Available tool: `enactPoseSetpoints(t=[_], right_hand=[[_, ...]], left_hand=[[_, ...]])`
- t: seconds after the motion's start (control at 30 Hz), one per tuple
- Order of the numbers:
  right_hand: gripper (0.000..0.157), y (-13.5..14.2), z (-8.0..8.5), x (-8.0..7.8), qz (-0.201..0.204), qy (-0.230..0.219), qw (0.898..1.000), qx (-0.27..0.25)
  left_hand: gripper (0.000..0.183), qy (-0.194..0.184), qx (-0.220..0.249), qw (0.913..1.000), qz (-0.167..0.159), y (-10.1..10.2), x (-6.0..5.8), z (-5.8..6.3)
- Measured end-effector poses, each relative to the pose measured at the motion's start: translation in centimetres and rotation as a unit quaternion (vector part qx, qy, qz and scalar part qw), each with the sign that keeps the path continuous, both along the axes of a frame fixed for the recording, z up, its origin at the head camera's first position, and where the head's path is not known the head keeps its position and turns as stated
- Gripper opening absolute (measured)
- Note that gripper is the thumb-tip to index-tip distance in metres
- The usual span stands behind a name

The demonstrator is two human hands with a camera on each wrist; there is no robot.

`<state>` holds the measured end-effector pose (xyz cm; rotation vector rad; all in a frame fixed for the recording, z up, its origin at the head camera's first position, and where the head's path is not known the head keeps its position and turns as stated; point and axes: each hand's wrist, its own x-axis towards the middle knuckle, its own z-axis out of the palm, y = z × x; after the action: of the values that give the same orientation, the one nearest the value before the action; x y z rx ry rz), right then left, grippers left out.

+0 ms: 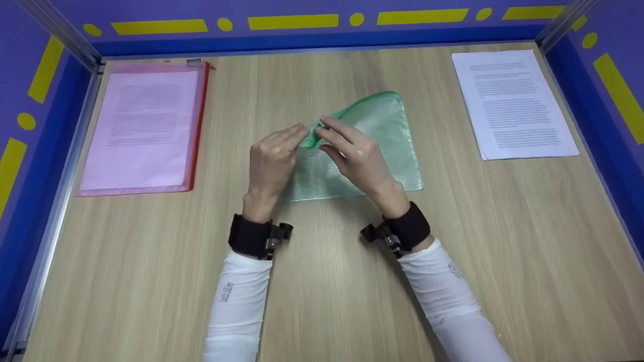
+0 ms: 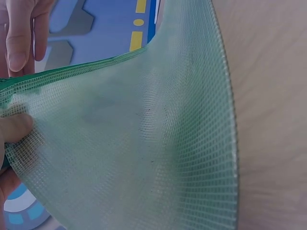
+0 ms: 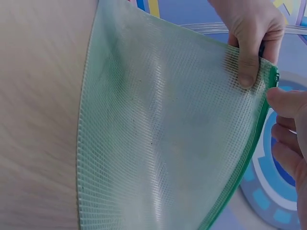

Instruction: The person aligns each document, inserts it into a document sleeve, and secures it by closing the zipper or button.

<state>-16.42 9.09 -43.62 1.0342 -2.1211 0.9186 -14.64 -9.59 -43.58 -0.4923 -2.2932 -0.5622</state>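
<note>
A translucent green mesh zip pouch [image 1: 367, 146] is raised at its zip edge, its lower edge near the table. My left hand [image 1: 274, 158] pinches the zip-end corner, with the thumb [image 2: 17, 127] flat on the mesh in the left wrist view. At that same corner is my right hand [image 1: 354, 156], its fingers loosely bent and spread from the thumb. One fingertip [image 3: 278, 98] of it meets the green zip edge [image 3: 261, 120] in the right wrist view. The left wrist view shows other right-hand fingers [image 2: 19, 43] hanging beyond the edge.
On the left of the wooden table [image 1: 322, 301] lies a pink zip pouch [image 1: 141, 130] with a red edge and printed paper inside. A stack of printed sheets [image 1: 515, 105] lies at the back right. Blue and purple panels [image 1: 322, 40] with yellow marks border the table.
</note>
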Motion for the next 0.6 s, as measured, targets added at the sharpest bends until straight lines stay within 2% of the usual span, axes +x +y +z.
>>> enactPoseSetpoints(t=[0.23, 0.6], right_hand=[[0.022, -0.39, -0.52, 0.02, -0.016, 0.027, 0.999, 0.018], [0.014, -0.35, -0.86, -0.11, -0.033, 0.067, 0.997, 0.016]], left_hand=[[0.018, 0.0, -0.017, 0.9999, -0.002, 0.27, 0.13, 0.16], [0.018, -0.012, -0.007, 0.9998, -0.011, 0.27, 0.25, -0.11]])
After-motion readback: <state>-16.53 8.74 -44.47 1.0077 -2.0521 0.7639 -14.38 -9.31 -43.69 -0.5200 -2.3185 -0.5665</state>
